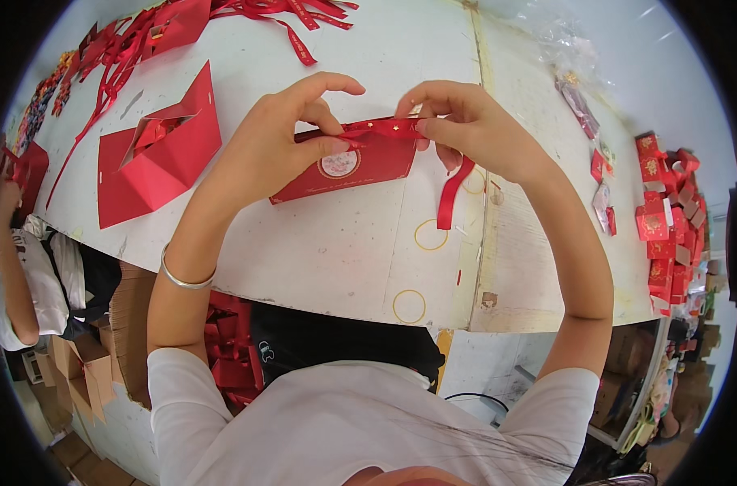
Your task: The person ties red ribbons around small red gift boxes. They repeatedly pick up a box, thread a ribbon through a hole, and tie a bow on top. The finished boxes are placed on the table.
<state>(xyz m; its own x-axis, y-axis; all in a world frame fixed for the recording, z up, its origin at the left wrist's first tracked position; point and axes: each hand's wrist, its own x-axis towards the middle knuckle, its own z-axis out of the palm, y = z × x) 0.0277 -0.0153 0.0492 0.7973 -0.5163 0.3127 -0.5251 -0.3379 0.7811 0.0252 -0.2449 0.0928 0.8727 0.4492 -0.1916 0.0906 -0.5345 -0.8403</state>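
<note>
A red paper gift box (368, 164) with a round floral emblem rests on the white table before me. Along its top edge runs a red satin ribbon (380, 127) printed with gold stars and lettering. My left hand (283, 130) pinches the ribbon between thumb and a finger near the emblem, with the index finger raised. At the box's right end my right hand (465, 124) holds the same ribbon between thumb and fingers. A loose ribbon tail (452, 197) hangs below that hand onto the table. The fingers hide part of the box top.
An open red box (162, 152) with wrapped contents stands to the left. Loose red ribbons (283, 9) lie at the back. Yellow rubber bands (409, 306) are near the front edge. Red boxes (654, 222) are piled far right. A co-worker's arm (13, 273) shows at far left.
</note>
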